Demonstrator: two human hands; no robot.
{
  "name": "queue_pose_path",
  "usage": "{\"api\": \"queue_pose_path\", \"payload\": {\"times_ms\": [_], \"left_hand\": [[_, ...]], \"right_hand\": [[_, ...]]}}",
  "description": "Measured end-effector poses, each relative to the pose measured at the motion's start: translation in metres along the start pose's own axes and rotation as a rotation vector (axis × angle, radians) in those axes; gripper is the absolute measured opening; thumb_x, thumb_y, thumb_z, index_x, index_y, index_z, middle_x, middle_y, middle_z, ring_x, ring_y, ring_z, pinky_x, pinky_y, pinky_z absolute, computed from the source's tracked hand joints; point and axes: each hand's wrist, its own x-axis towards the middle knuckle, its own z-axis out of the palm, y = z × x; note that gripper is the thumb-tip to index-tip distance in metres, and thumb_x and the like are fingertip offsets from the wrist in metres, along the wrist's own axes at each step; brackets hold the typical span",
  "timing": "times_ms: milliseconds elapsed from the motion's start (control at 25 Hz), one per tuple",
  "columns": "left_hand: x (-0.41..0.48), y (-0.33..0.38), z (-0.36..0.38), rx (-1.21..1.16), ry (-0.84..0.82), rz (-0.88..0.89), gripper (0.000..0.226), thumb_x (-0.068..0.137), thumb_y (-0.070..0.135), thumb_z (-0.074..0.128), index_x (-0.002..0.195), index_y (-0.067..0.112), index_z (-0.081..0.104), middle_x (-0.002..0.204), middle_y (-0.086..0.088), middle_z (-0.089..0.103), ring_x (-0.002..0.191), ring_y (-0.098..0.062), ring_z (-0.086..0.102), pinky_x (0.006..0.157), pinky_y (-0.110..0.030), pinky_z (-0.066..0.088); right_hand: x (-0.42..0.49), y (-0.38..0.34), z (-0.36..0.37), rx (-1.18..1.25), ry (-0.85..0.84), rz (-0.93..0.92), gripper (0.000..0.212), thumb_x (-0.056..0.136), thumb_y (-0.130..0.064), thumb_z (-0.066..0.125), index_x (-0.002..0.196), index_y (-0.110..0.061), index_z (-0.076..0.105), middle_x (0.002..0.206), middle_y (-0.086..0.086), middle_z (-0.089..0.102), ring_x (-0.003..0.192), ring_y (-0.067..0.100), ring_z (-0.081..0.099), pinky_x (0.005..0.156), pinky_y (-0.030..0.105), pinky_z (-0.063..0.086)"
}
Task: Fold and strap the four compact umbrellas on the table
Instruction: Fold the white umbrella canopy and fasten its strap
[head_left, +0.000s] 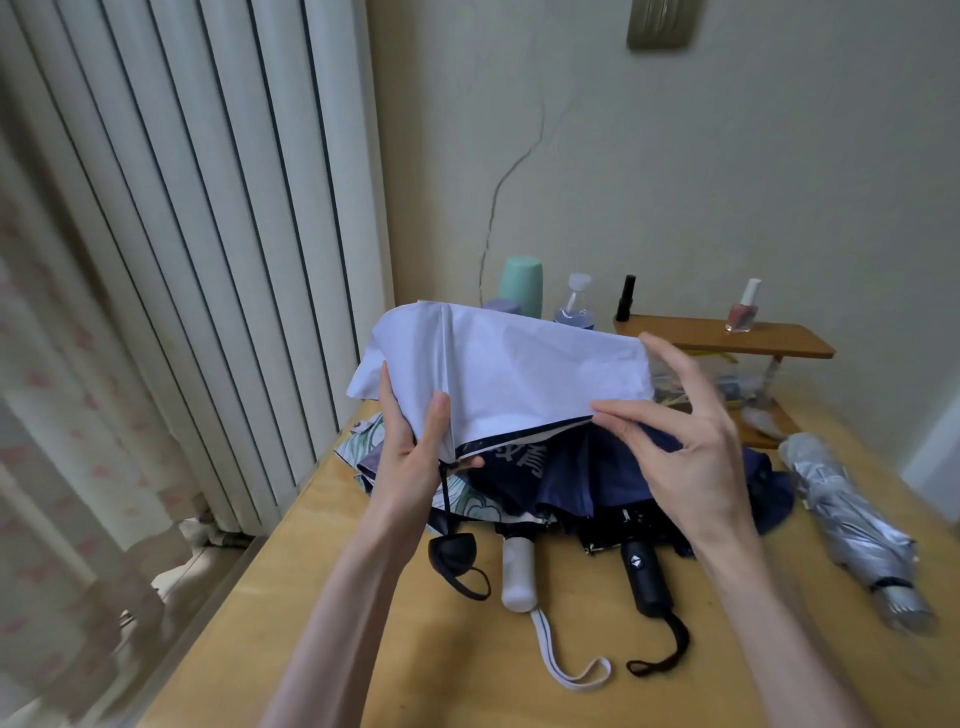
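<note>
The person is holding the white umbrella (498, 369) up above the tabletop (415, 665), its cloth hanging loose and unfolded. The left hand (415, 452) is gripping the cloth at its lower left corner, thumb curled over the front. The right hand (685, 452) is pinching the dark-trimmed hem on the other side between thumb and a finger, the other fingers spreading upward. The two hands are working well apart, with the cloth stretching between them. The umbrella's black handle (453, 553) is dangling down to the tabletop.

Under it three more are lying: a navy umbrella (576, 473) with a black handle and wrist loop, a leaf-patterned umbrella (472, 499) with a white handle – both slack and unstrapped – and, off to the right, a silver umbrella (852, 525) gathered into a roll.

Against the wall a small wooden shelf (727, 338) is carrying a nail polish bottle (743, 309), with a mint cup (521, 283) and a spray bottle (574, 306) standing beside it.
</note>
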Motion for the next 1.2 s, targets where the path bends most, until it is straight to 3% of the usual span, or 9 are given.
{"api": "queue_pose_path", "payload": {"times_ms": [120,280,440,600,800,880,1000,1120,1200], "left_hand": [[0.0,0.001,-0.002,-0.039,-0.026,-0.013,0.071,0.104,0.045,0.06,0.162,0.054,0.02,0.162,0.007,0.046,0.134,-0.02,0.063,0.083,-0.045,0.065],[-0.002,0.002,0.0,-0.024,-0.023,-0.022,0.072,0.101,0.055,0.063,0.16,0.058,0.022,0.16,0.012,0.047,0.137,-0.017,0.059,0.095,-0.048,0.062],[-0.005,0.004,0.003,0.01,-0.023,-0.007,0.082,0.093,0.055,0.072,0.16,0.056,0.023,0.154,0.016,0.052,0.133,-0.014,0.062,0.092,-0.047,0.064],[-0.002,-0.001,0.001,0.001,-0.054,-0.003,0.082,0.091,0.042,0.08,0.156,0.055,0.032,0.153,0.012,0.057,0.137,-0.019,0.06,0.108,-0.051,0.054],[0.001,-0.003,-0.01,-0.008,-0.13,-0.036,0.092,0.085,0.03,0.089,0.153,0.06,0.035,0.154,0.004,0.057,0.137,-0.029,0.06,0.113,-0.058,0.047],[0.001,-0.003,-0.013,0.01,-0.137,-0.036,0.098,0.081,0.03,0.093,0.152,0.063,0.034,0.156,0.004,0.055,0.139,-0.029,0.058,0.114,-0.058,0.047],[0.001,-0.005,-0.011,0.039,-0.151,-0.019,0.108,0.077,0.027,0.096,0.155,0.061,0.03,0.16,0.008,0.049,0.143,-0.025,0.055,0.113,-0.056,0.049],[0.0,-0.004,-0.011,0.09,-0.173,0.003,0.116,0.073,0.031,0.098,0.156,0.064,0.024,0.165,0.014,0.041,0.149,-0.02,0.047,0.117,-0.054,0.045],[-0.001,-0.002,-0.011,0.124,-0.184,0.012,0.119,0.07,0.035,0.1,0.155,0.068,0.022,0.166,0.017,0.038,0.15,-0.019,0.044,0.118,-0.053,0.043]], "right_hand": [[0.001,0.001,0.0,-0.077,0.007,-0.052,0.02,0.087,-0.025,0.085,0.106,-0.018,0.084,0.142,0.007,0.06,0.131,0.026,0.057,0.111,0.046,0.046],[0.003,0.004,0.004,-0.201,0.023,-0.145,0.019,0.088,-0.017,0.083,0.107,-0.019,0.084,0.137,0.012,0.063,0.127,0.033,0.058,0.105,0.048,0.046],[0.0,0.014,0.005,-0.198,0.133,-0.137,0.014,0.091,-0.006,0.081,0.102,-0.013,0.085,0.118,0.013,0.069,0.107,0.033,0.062,0.09,0.042,0.052],[-0.005,0.024,0.009,-0.167,0.137,-0.057,0.012,0.089,-0.006,0.082,0.097,-0.013,0.086,0.119,0.012,0.066,0.107,0.03,0.06,0.088,0.037,0.051],[-0.012,0.024,0.012,0.01,0.123,0.223,0.019,0.087,0.007,0.075,0.087,-0.011,0.079,0.13,0.008,0.058,0.118,0.02,0.06,0.099,0.015,0.043],[-0.009,0.02,0.01,0.245,0.104,0.392,0.016,0.093,0.002,0.068,0.097,-0.013,0.072,0.13,0.008,0.057,0.12,0.016,0.062,0.1,0.026,0.049],[0.008,0.007,0.01,0.573,0.073,0.794,0.024,0.102,-0.036,0.058,0.119,-0.02,0.058,0.123,0.008,0.062,0.116,0.022,0.064,0.094,0.048,0.058],[0.017,-0.003,0.01,0.629,-0.042,1.085,0.052,0.099,-0.058,0.061,0.128,-0.016,0.066,0.117,0.005,0.073,0.106,0.024,0.072,0.073,0.036,0.064],[0.01,-0.003,0.01,0.665,-0.032,1.032,0.036,0.095,-0.041,0.075,0.118,-0.015,0.076,0.104,0.001,0.081,0.098,0.018,0.077,0.075,0.029,0.062]]}}
